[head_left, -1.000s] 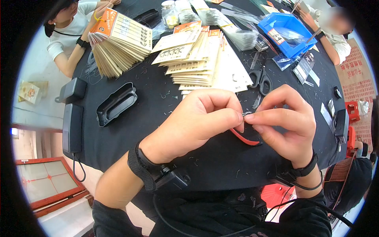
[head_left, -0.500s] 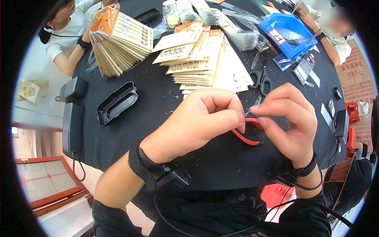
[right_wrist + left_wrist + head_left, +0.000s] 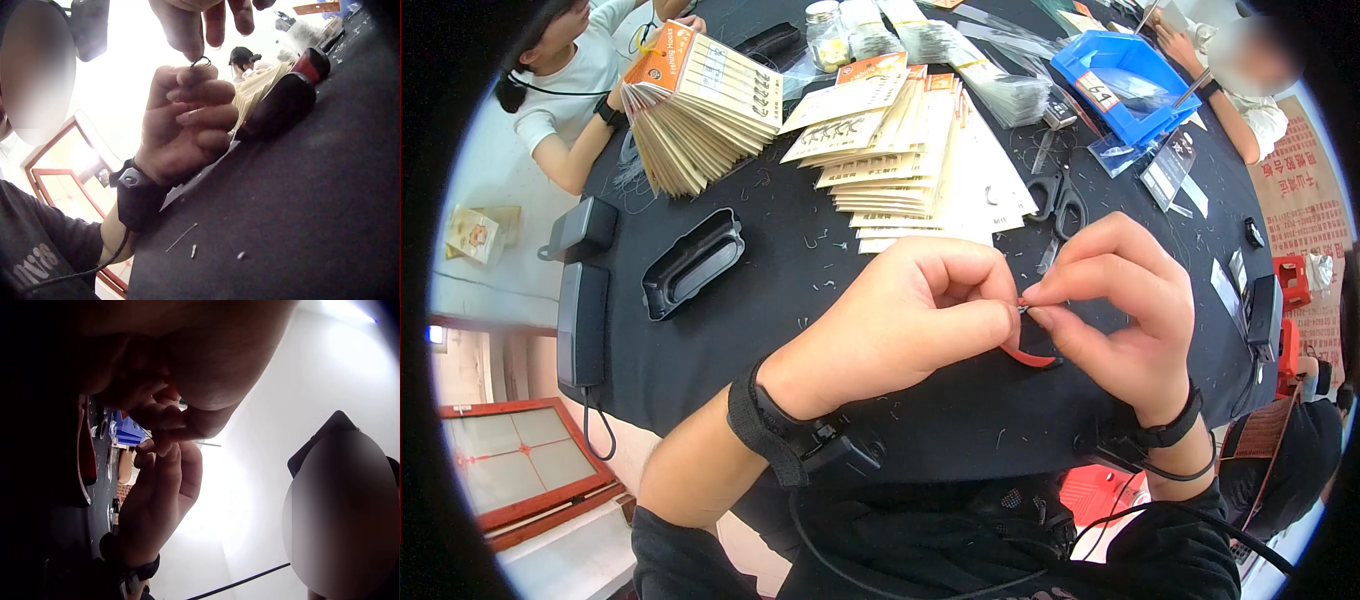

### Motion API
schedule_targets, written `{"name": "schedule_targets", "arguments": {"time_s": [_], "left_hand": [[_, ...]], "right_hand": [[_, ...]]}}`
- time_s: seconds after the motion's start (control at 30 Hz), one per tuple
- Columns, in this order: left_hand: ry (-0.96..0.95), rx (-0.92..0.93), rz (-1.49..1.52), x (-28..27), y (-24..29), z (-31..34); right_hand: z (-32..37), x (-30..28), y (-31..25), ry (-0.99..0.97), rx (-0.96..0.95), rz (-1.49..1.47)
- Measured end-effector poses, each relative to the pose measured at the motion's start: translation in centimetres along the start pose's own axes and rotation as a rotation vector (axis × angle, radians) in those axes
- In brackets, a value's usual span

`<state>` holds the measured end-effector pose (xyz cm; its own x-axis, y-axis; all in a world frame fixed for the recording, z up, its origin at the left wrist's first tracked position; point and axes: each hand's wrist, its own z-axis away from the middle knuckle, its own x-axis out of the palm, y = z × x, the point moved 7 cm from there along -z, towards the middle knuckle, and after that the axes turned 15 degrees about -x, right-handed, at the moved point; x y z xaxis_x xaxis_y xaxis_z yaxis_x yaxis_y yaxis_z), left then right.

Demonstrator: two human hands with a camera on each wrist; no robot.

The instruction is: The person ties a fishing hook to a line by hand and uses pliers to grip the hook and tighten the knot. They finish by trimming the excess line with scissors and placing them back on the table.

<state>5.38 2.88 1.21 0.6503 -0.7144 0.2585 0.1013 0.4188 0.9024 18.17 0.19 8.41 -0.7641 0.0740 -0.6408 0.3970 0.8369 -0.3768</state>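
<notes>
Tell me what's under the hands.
A red tool handle lies on the black table below the left hand and right hand, which pinch a small hook. The tool's head is covered.

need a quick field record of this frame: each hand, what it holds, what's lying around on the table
left hand: thumb and forefinger pinch a small wire hook
right hand: fingertips pinch at the same hook, meeting the left fingertips
under hands: red-handled tool lying on the black table
beyond hands: scissors, fanned card stack
left of hands: black tray
far right: blue bin
</notes>
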Motion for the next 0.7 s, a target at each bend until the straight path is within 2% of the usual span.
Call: {"name": "schedule_targets", "arguments": {"time_s": [0.7], "left_hand": [[0.029, -0.020, -0.019, 0.01, -0.62, -0.38]], "right_hand": [[0.10, 0.75, -0.27, -0.013, -0.048, 0.084]]}}
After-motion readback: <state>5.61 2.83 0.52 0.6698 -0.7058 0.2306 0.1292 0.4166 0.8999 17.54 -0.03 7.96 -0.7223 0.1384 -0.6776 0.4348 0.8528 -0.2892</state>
